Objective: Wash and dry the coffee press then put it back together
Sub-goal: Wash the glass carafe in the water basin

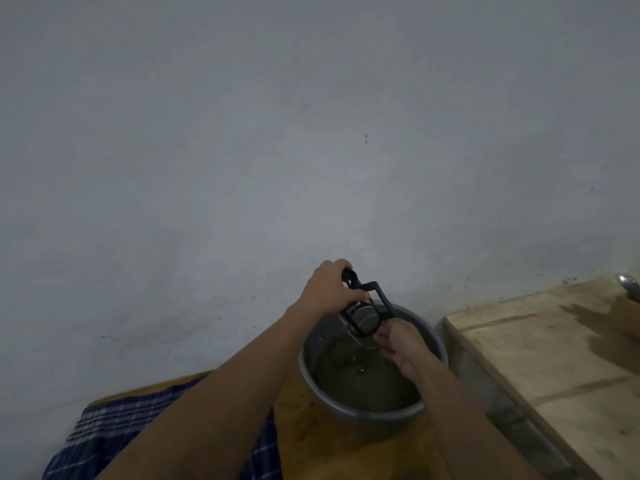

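The left hand gripped the press from the far left side, fingers curled round its black frame near the top, holding it tilted over the far rim of the bowl. The right hand reached in from the near right, its fingers bent against the lower end of the press; whether they pinched it or only rubbed it could not be told. The black handle of the press stuck out toward the far side, and a shiny metal part showed inside the frame. The press hung just above the water, which looked dark and murky and filled much of the grey bowl.

The bowl sat on a yellowish wooden board. To the near left of it lay a blue checked cloth, partly under the left forearm. To the right stood a pale tiled desk, with a wet patch near its far end and a rounded metal thing at the far right edge, cut off by the frame. Behind everything rose a plain grey wall.
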Demonstrator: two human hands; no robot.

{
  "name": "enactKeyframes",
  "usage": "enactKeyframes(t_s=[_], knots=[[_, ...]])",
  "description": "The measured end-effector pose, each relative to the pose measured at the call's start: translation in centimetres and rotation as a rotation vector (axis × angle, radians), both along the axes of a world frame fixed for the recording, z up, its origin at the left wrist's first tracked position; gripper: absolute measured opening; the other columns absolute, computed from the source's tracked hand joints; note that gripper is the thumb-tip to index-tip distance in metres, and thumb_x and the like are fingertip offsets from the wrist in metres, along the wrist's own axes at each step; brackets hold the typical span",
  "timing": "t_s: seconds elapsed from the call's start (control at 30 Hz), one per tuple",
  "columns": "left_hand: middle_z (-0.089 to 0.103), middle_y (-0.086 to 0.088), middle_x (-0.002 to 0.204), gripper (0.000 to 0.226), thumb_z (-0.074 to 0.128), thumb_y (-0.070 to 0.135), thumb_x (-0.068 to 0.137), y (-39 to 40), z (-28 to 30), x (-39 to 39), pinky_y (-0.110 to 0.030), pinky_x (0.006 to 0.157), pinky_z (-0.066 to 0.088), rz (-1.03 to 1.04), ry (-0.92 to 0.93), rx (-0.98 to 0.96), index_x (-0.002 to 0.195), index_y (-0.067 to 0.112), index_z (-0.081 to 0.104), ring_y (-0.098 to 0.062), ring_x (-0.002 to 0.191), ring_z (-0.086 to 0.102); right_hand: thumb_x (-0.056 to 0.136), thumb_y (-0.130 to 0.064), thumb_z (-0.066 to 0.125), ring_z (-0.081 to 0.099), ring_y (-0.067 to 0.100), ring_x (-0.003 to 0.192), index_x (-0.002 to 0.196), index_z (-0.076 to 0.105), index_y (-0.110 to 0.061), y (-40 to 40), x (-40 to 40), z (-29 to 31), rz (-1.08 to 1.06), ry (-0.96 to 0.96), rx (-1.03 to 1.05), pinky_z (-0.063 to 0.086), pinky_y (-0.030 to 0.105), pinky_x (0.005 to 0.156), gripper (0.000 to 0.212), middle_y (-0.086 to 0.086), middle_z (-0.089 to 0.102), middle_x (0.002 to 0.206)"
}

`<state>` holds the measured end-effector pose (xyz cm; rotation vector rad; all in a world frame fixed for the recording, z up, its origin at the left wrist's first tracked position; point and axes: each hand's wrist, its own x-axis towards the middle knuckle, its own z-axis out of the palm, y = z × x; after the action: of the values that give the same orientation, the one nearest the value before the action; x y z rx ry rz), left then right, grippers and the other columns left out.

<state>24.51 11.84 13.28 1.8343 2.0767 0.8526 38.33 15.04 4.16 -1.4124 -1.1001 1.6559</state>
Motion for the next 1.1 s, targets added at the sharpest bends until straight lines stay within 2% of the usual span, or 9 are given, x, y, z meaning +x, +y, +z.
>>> enactKeyframes(t_s=[0.17,0.27,0.43,0.57,0.67,0.77,1.0,1.07,1.1], knots=[[0.058,-0.01,0.122,0.059,0.079,0.033,0.076,-1.4,1.7,-0.2,-0.023,0.083,0.041,-0.015,0.003,0.049,0.125,0.01,0.054,-0.017,0.101,0.053,0.095,-0.009,0.047,0.06,0.021,0.1,0.106,0.058,-0.017,-1.0,-0.2,1.5,0.008,0.007,0.038,0.046,0.037,0.087,0.018,0.008,0.066,0.108],[0.059,-0.01,0.122,0.06,0.079,0.033,0.075,-1.9,2.5,-0.3,-0.023,0.082,0.041,-0.017,0.007,0.072,0.124,0.01,0.055,-0.019,0.103,0.054,0.095,-0.008,0.046,0.061,0.022,0.1,0.103,0.058,-0.018,-1.5,-0.2,2.0,0.014,0.001,0.07,0.046,0.036,0.085,0.018,0.009,0.066,0.106],[0.058,-0.009,0.122,0.061,0.079,0.034,0.075,-2.5,3.6,-0.3,-0.024,0.084,0.042,-0.024,0.006,0.105,0.125,0.011,0.055,-0.019,0.103,0.055,0.097,-0.008,0.044,0.06,0.02,0.098,0.119,0.054,-0.01,-2.1,-0.3,3.4,-0.017,-0.026,0.088,0.047,0.033,0.082,0.024,0.01,0.064,0.111],[0.059,-0.007,0.122,0.059,0.079,0.035,0.075,-2.8,4.3,-0.4,-0.024,0.084,0.042,-0.021,0.003,0.129,0.124,0.012,0.055,-0.013,0.096,0.05,0.098,-0.01,0.044,0.06,0.021,0.097,0.119,0.054,-0.007,-2.4,-0.2,4.5,-0.035,-0.025,0.111,0.048,0.032,0.081,0.023,0.012,0.064,0.11],[0.06,-0.007,0.122,0.058,0.08,0.035,0.074,-2.9,4.8,-0.4,-0.027,0.087,0.045,-0.013,-0.01,0.139,0.123,0.012,0.056,-0.017,0.103,0.056,0.099,-0.012,0.043,0.06,0.023,0.102,0.119,0.054,-0.007,-2.5,-0.2,5.1,-0.058,-0.007,0.105,0.049,0.035,0.085,0.023,0.012,0.063,0.111],[0.061,-0.006,0.122,0.058,0.08,0.035,0.074,-2.9,5.3,-0.3,-0.027,0.087,0.045,-0.008,-0.021,0.148,0.122,0.012,0.057,-0.02,0.108,0.057,0.1,-0.014,0.042,0.061,0.023,0.104,0.12,0.054,-0.008,-2.3,-0.2,5.5,-0.058,0.009,0.107,0.049,0.034,0.083,0.024,0.012,0.064,0.113],[0.061,-0.007,0.12,0.056,0.08,0.032,0.075,-2.8,6.4,-0.1,-0.028,0.087,0.045,-0.01,-0.072,0.155,0.122,0.011,0.057,-0.02,0.109,0.057,0.099,-0.016,0.044,0.061,0.021,0.097,0.106,0.053,-0.012,-1.8,-0.2,6.5,-0.077,0.011,0.131,0.051,0.036,0.089,0.012,0.008,0.063,0.107],[0.061,-0.007,0.12,0.056,0.08,0.032,0.075,-2.8,6.3,-0.1,-0.029,0.087,0.046,-0.008,-0.078,0.161,0.122,0.011,0.057,-0.02,0.107,0.057,0.098,-0.014,0.044,0.061,0.023,0.099,0.1,0.055,-0.012,-1.6,-0.1,6.2,-0.06,-0.045,0.166,0.051,0.038,0.091,0.011,0.009,0.063,0.105],[0.06,-0.007,0.119,0.056,0.08,0.032,0.075,-2.7,6.0,0.0,-0.027,0.085,0.046,-0.006,-0.08,0.162,0.122,0.01,0.057,-0.019,0.104,0.056,0.098,-0.013,0.044,0.06,0.021,0.095,0.095,0.055,-0.012,-1.7,0.0,6.0,-0.041,-0.096,0.201,0.052,0.036,0.087,0.012,0.009,0.062,0.102]])
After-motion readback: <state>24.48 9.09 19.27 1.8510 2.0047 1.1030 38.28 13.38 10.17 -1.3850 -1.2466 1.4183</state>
